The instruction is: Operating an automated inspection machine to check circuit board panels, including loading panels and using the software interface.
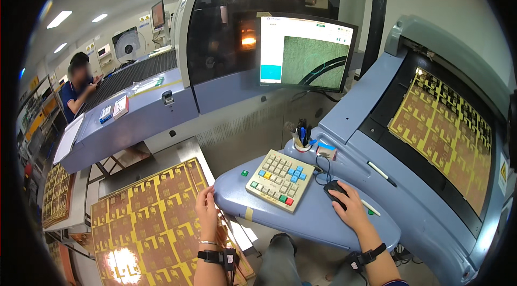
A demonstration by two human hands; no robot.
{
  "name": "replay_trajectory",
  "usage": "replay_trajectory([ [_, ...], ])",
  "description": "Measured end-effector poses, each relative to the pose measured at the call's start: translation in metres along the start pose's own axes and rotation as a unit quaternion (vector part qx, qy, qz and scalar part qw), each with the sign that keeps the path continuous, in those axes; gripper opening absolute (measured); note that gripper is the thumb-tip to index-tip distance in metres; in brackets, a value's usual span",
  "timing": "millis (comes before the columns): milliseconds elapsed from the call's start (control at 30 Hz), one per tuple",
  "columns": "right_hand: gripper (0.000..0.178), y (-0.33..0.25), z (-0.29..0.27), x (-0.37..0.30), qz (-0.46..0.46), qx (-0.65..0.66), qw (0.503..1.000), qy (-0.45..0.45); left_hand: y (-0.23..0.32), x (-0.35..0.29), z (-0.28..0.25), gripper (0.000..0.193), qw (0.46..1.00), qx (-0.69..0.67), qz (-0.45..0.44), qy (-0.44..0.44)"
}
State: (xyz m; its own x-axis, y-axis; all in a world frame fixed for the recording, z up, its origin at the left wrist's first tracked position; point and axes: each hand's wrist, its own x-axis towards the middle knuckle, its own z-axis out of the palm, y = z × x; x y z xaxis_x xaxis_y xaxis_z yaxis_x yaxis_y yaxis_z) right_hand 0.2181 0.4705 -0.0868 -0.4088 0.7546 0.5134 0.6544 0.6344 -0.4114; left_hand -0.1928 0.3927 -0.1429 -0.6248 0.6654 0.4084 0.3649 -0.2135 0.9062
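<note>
My right hand [352, 209] rests over a black computer mouse [336, 192] on the blue console shelf [323, 227], fingers wrapped round it. At the shelf's left end, my left hand [207, 209] is loosely open with its fingers extended. Its fingertips are by the shelf's rounded edge, next to a large copper-coloured circuit board panel [156, 216] with repeating patterns; whether they touch either one I cannot tell. A beige keypad [280, 181] with white and coloured keys sits between my hands. Behind it, a monitor [307, 52] shows a magnified greenish surface with a dark curved band.
Another patterned panel [447, 130] lies on the machine's sloped bed at right. A pen cup [301, 140] stands behind the keypad; a white marker [381, 173] and a white pen [370, 208] lie to the right. A person [79, 84] sits at the far left beside a roller conveyor [132, 79].
</note>
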Motion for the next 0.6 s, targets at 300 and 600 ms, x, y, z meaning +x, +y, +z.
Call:
replay_trajectory([
  [300, 0.041, -0.001, 0.0, -0.002, -0.004, -0.005, 1.0, -0.009, -0.022, -0.006, -0.002, 0.024, 0.999, -0.015, -0.031, -0.004],
  [600, 0.041, 0.0, 0.0, -0.001, -0.009, -0.006, 1.0, -0.005, -0.013, -0.005, -0.003, 0.022, 0.999, 0.022, 0.003, -0.025],
])
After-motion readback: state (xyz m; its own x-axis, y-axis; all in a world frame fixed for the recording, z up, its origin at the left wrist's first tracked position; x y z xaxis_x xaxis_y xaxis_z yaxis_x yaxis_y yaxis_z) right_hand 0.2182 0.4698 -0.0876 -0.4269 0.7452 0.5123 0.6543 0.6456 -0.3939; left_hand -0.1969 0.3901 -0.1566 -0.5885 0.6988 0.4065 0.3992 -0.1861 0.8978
